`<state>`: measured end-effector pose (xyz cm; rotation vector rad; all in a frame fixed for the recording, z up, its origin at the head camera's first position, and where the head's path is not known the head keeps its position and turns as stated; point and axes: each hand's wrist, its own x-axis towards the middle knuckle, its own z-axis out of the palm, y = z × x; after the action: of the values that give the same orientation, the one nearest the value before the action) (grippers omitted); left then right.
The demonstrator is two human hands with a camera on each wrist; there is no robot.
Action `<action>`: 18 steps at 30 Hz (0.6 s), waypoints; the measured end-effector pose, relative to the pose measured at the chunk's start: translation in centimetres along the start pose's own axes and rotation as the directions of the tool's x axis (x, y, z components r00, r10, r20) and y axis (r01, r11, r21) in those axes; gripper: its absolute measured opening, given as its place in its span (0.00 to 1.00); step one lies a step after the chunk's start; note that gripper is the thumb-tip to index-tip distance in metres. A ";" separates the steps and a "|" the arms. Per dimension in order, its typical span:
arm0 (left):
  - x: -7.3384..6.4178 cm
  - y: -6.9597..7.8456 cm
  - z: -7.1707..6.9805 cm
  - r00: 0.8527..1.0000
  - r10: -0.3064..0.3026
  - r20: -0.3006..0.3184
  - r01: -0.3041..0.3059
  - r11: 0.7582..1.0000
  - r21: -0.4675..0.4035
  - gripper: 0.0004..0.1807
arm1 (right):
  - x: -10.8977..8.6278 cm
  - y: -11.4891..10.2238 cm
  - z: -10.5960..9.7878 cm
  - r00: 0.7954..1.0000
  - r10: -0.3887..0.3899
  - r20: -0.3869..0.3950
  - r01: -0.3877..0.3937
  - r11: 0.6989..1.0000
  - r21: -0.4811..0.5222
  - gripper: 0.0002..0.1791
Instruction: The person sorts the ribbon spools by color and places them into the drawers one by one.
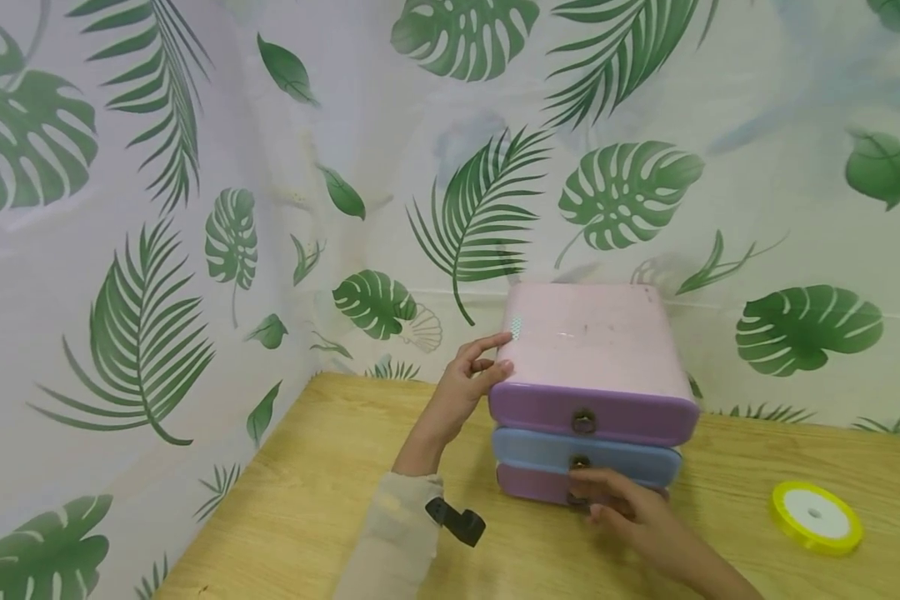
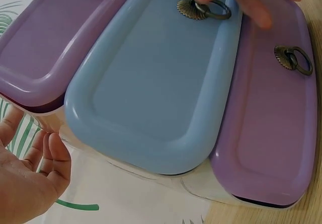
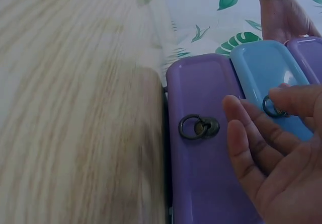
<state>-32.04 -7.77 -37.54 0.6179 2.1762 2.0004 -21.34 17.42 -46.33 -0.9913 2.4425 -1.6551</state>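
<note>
A pink metal case (image 1: 592, 333) holds three stacked drawers. The top drawer (image 1: 528, 412) is purple, the middle one (image 1: 532, 448) blue and the bottom one (image 1: 528, 482) purple, each with a bronze ring pull on its front. My left hand (image 1: 468, 387) rests against the case's upper left side, fingers spread along it. At the blue drawer's ring pull (image 3: 271, 105) is my right hand (image 3: 282, 168), thumb on the ring and index finger mostly hidden behind it. Its other fingers reach loosely in front of the bottom drawer. How far the drawers stick out is hard to tell.
A flat yellow-rimmed spool (image 1: 816, 517) with a white face lies at the right of the wooden table (image 1: 300, 500). Leaf-patterned sheeting (image 1: 292, 208) covers the walls behind and to the left. A black strap (image 1: 457, 521) is on my left sleeve.
</note>
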 end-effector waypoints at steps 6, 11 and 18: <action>0.1 0.0 0.0 1.000 -0.007 0.001 0.007 1.000 0.004 0.27 | -0.6 0.6 -0.5 0.995 0.100 -0.016 -0.102 0.987 -0.122 0.18; 0.1 -0.1 -0.1 1.000 -0.009 -0.006 0.009 1.000 0.001 0.26 | -1.1 0.9 -0.6 0.963 0.268 -0.013 -0.266 0.945 -0.190 0.19; 0.2 -0.1 0.0 1.000 -0.010 0.001 0.010 1.000 -0.007 0.26 | -1.4 1.5 0.0 0.936 0.350 -0.032 -0.347 0.906 -0.244 0.17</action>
<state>-32.25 -7.69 -37.55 0.6051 2.1670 2.0011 -20.98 18.51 -48.01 -0.5280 2.6660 -1.2518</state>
